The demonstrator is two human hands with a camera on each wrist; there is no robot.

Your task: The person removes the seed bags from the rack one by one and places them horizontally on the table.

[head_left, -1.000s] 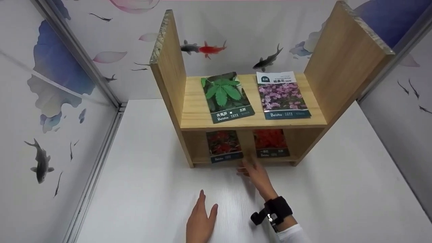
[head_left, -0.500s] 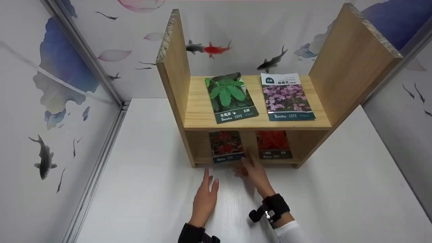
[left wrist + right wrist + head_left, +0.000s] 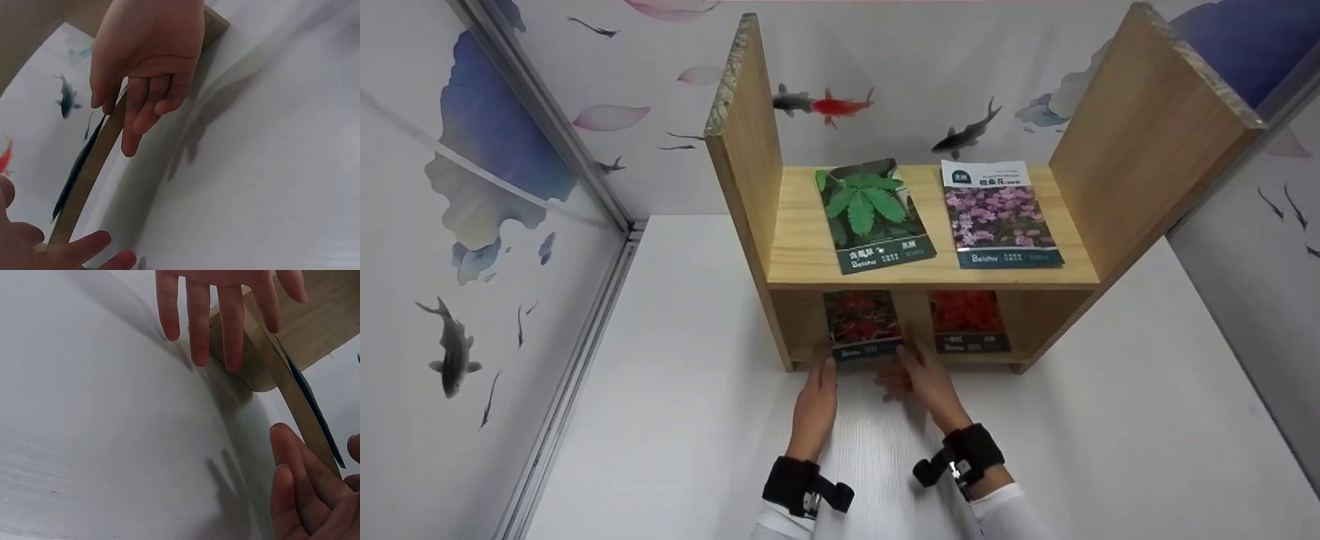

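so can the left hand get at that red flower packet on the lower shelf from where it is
Probably yes: the left hand sits at the shelf's front edge, fingers straight, just beside the packet, whose front end overhangs the open shelf front.

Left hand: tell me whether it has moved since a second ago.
Yes. The left hand has moved forward across the table up to the wooden shelf's bottom edge.

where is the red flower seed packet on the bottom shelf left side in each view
Head: the seed packet lies lower centre, between both hands.
Left wrist: only its dark edge shows, left of centre, above the shelf edge.
Right wrist: its dark edge shows at right.
Shared landmark: the wooden shelf edge.
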